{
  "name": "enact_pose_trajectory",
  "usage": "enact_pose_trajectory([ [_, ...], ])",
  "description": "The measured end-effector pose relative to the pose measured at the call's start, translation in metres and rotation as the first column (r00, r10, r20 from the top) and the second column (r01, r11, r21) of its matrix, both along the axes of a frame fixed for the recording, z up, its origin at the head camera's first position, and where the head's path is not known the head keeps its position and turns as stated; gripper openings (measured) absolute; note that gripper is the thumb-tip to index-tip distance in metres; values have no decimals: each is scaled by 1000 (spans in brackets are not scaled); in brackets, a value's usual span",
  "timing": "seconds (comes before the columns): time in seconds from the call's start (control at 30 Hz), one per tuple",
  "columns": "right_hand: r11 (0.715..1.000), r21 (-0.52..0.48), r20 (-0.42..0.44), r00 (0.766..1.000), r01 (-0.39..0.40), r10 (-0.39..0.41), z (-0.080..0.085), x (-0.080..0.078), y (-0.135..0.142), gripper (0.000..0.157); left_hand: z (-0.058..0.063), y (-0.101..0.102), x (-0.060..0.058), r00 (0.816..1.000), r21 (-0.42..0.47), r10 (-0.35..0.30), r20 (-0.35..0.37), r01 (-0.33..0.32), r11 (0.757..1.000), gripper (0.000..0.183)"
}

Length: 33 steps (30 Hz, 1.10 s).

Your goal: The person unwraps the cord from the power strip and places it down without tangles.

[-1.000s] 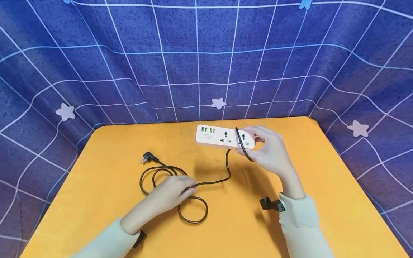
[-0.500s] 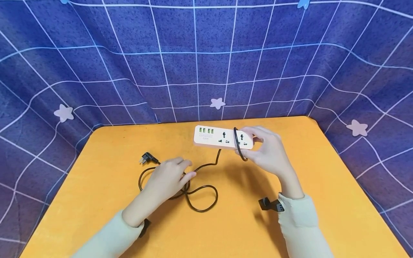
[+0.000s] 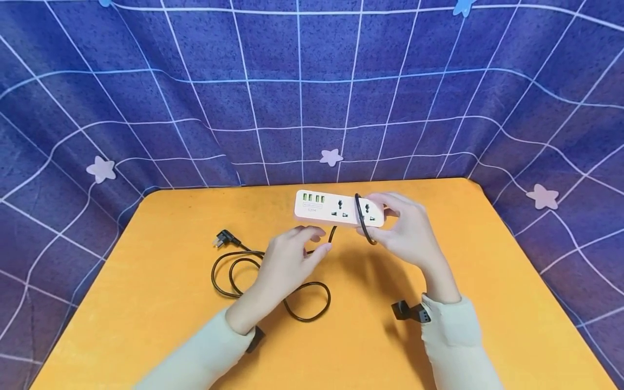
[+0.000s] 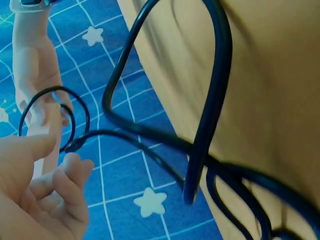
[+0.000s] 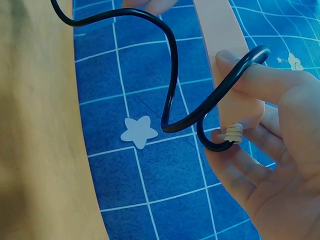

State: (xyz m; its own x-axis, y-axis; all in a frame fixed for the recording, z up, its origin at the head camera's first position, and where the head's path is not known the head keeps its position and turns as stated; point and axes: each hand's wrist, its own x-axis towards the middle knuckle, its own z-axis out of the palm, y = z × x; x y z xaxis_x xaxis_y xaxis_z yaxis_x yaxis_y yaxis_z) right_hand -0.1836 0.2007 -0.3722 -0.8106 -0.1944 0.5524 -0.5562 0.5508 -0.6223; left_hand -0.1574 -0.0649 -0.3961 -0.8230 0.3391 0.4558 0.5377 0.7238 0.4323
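Note:
My right hand (image 3: 409,230) grips the right end of a white power strip (image 3: 314,212), raised above the table with sockets and green USB ports facing up. One turn of its black cord (image 3: 361,214) crosses over that end. In the right wrist view, thumb and fingers hold the strip beside the ribbed cord exit (image 5: 233,133). Just below the strip's left half is my left hand (image 3: 287,260), thumb and fingers apart. The left wrist view shows its fingers (image 4: 70,195) loosely bent, holding nothing, with cord running beyond the fingertips.
More cord lies in loose loops (image 3: 212,273) on the yellow table (image 3: 361,346). A black plug (image 3: 226,237) rests at the left end of the cord, pins pointing left. A blue curtain (image 3: 273,103) with a white grid and stars hangs behind and beside the table.
My left hand has let go of the cord, moved up and right from the loops, and come near the strip. The right hand keeps its grip almost unmoved. The front cord loop has shifted right.

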Motion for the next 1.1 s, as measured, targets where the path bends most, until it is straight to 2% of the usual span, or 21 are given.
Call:
enact_pose_trajectory([
  [0.23,1000,-4,-2,1000,-3,3,0,0,-1,54,-7,10,-2,998,31,13,66,-15,999,20],
  [0.43,1000,-5,0,1000,3,-3,-1,-1,0,54,-10,13,-3,986,107,-43,158,27,994,15],
  [0.53,1000,-7,2,1000,13,-13,-2,-1,1,55,-11,13,-2,982,128,-69,178,46,991,14],
  [0.67,999,4,-4,999,37,-37,-4,-2,2,55,-12,11,0,985,107,-64,162,47,993,15],
  [0.8,999,16,-11,999,48,-48,-5,-3,3,54,-13,7,2,991,56,-58,116,52,997,15],
  [0.93,998,23,-7,999,53,-53,-5,-4,4,56,-12,0,5,996,-17,-81,40,82,996,15],
  [1.1,998,14,2,998,55,-55,-3,-3,4,58,-8,-12,9,992,-69,-122,-35,120,990,15],
])
